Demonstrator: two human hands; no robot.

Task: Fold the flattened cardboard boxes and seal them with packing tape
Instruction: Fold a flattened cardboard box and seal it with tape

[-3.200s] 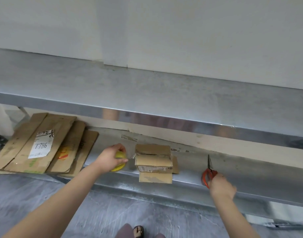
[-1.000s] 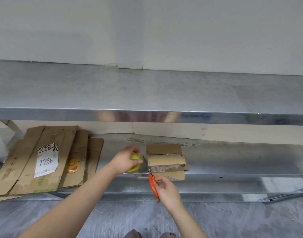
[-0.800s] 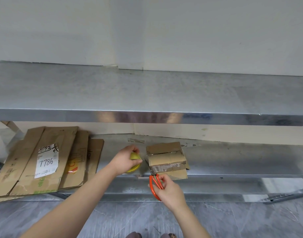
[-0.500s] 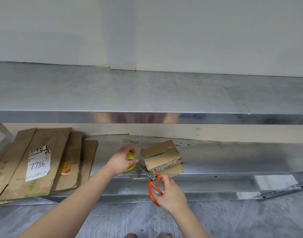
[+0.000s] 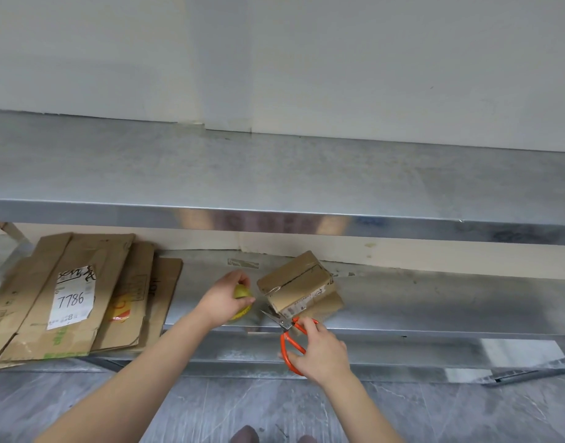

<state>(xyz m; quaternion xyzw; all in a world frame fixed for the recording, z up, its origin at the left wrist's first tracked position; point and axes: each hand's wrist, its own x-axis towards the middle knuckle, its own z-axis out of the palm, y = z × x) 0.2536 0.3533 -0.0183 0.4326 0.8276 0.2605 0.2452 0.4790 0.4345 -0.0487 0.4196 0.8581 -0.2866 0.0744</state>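
A small folded cardboard box (image 5: 295, 282) stands on the lower metal shelf (image 5: 434, 308), turned at an angle, on top of a flat piece of cardboard. My left hand (image 5: 225, 298) grips a yellow roll of packing tape (image 5: 243, 294) just left of the box. My right hand (image 5: 319, 351) holds orange-handled scissors (image 5: 289, 337), whose open blades point up-left between the roll and the box's near corner. Clear tape stretches faintly from the roll toward the box.
Several flattened cardboard boxes (image 5: 73, 295) lie stacked at the left end of the lower shelf, the top one with a white label reading 7786. A wide upper metal shelf (image 5: 274, 177) overhangs the work area. Grey tiled floor lies below.
My right hand picked up the scissors from the right of the shelf and brought them to the box's near corner. The box has been turned and tilted. The left hand stayed on the tape roll.
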